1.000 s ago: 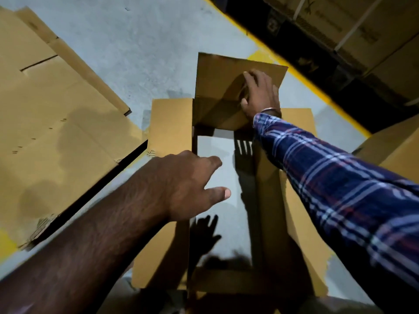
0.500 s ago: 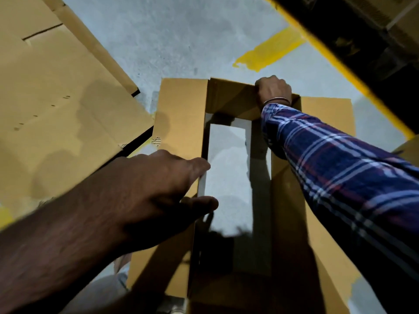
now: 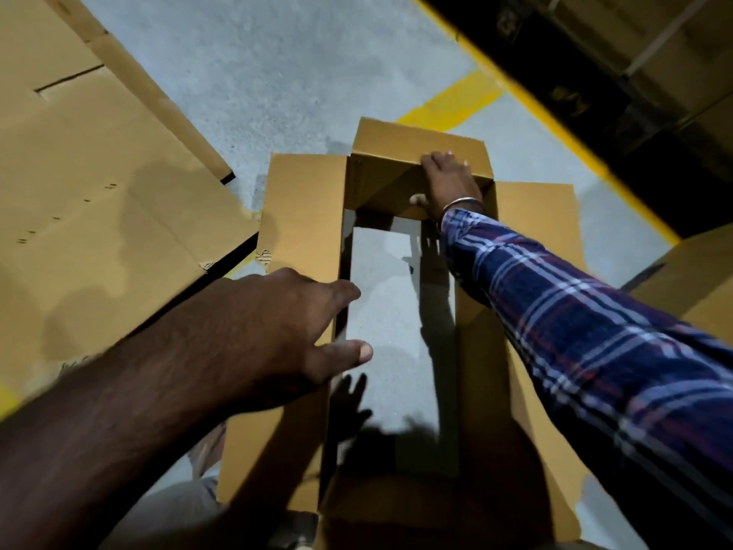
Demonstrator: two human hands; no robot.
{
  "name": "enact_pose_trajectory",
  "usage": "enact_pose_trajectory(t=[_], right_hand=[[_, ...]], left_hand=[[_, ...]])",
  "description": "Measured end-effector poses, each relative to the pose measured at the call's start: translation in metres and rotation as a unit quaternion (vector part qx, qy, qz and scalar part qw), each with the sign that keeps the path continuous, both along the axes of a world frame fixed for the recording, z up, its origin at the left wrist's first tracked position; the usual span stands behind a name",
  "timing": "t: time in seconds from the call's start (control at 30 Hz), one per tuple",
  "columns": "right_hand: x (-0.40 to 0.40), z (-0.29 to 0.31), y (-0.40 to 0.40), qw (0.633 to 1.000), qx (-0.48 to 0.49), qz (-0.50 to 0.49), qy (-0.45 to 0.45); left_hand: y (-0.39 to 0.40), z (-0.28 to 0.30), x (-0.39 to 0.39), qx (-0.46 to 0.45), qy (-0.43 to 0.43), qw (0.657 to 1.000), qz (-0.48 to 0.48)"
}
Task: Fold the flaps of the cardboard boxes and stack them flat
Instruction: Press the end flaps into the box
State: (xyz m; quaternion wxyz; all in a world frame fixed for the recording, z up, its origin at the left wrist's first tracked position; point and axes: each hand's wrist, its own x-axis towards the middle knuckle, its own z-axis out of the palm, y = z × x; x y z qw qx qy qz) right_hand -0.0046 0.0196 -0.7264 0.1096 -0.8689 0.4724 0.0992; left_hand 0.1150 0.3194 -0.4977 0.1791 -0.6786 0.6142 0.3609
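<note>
A brown cardboard box point(image 3: 482, 351) stands open on the grey floor, and the floor shows through its open bottom. Its long left flap point(image 3: 301, 208) and right flap point(image 3: 531, 216) lie spread outward. My left hand point(image 3: 277, 327) hovers over or rests on the left flap's inner edge, fingers straight and thumb spread, holding nothing. My right hand point(image 3: 452, 184), on a plaid-sleeved arm, presses on the crease of the far short flap point(image 3: 396, 140). Its fingers lie on the flap and its thumb is on the inner wall. The box's near end is in dark shadow.
A pile of flattened cardboard sheets point(image 3: 99, 192) lies on the floor at left, close to the box. A yellow floor line point(image 3: 555, 125) runs diagonally at upper right, with dark shelving and cartons point(image 3: 634, 53) beyond. Another cardboard box point(image 3: 698, 279) stands at the right edge.
The far flap, upright a second ago, now bends outward under my right hand. My left hand has stayed over the left flap. The view has shifted slightly.
</note>
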Motion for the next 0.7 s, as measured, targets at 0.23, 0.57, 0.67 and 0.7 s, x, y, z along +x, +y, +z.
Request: enact_pose_trajectory(t=[0.23, 0.57, 0.67, 0.7], right_hand=[[-0.054, 0.031, 0.131, 0.981, 0.173, -0.059, -0.067], [-0.105, 0.018, 0.379, 0.867, 0.492, 0.037, 0.075], [-0.094, 0.023, 0.422, 0.904, 0.422, -0.001, 0.066], [-0.087, 0.022, 0.429, 0.919, 0.386, 0.006, 0.075]], left_hand=[[0.008, 0.018, 0.006, -0.074, 0.049, 0.995, 0.037], [0.017, 0.019, 0.008, -0.073, 0.057, 0.995, 0.044], [0.022, 0.019, 0.008, -0.076, 0.061, 0.994, 0.041], [0.023, 0.019, 0.008, -0.078, 0.062, 0.994, 0.039]])
